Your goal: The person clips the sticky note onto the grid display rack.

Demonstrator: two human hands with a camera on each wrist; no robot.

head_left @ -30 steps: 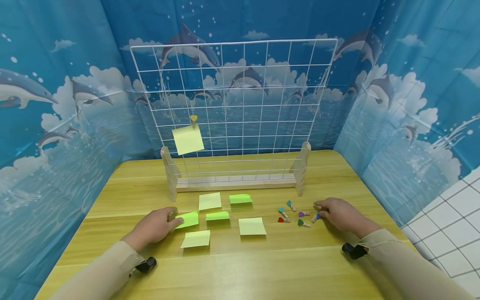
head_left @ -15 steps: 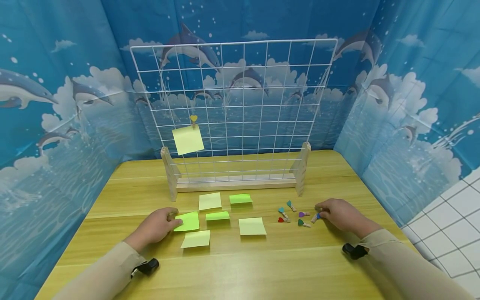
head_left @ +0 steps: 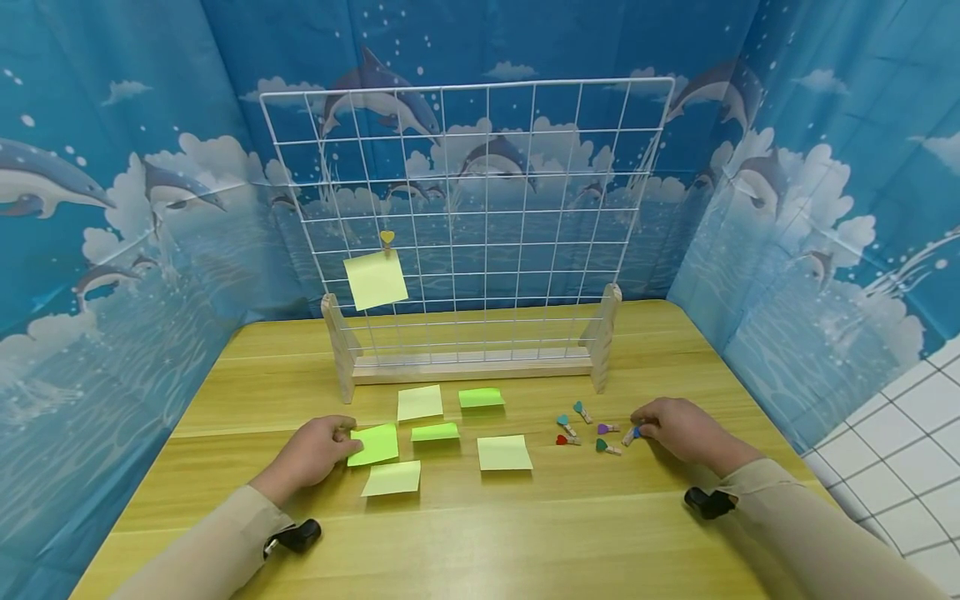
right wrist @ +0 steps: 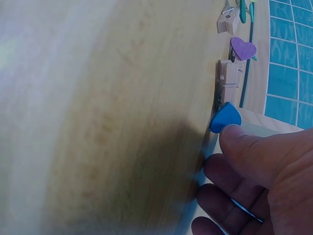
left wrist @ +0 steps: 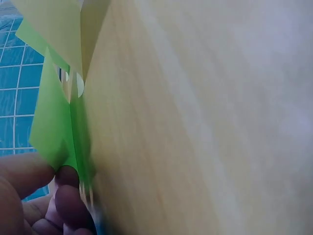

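Note:
My left hand (head_left: pixel 311 454) pinches the near left corner of a bright green sticky note (head_left: pixel 375 445) between thumb and index finger. In the left wrist view this sticky note (left wrist: pixel 54 117) has its free part raised at a fold. Across the table, my right hand (head_left: pixel 678 427) rests by a small wooden clothespin (head_left: pixel 630 437) with a blue heart. The right wrist view has the thumb tip right at the blue heart (right wrist: pixel 226 118), its other fingers loosely bent and apart from the clothespin. Several more heart clothespins lie to its left, among them a purple one (head_left: pixel 607 428).
Behind stands a white wire grid (head_left: pixel 487 212) on a wooden base (head_left: pixel 472 367). A pale yellow sticky note (head_left: pixel 377 280) hangs on it from a yellow heart clothespin (head_left: pixel 387 239). More sticky notes, pale yellow (head_left: pixel 504 453) and green (head_left: pixel 435 432), lie on the table. Dolphin-print curtains surround it.
The green note under my left hand has tipped and shifted slightly left and nearer me, showing more of its face. My right hand has barely moved.

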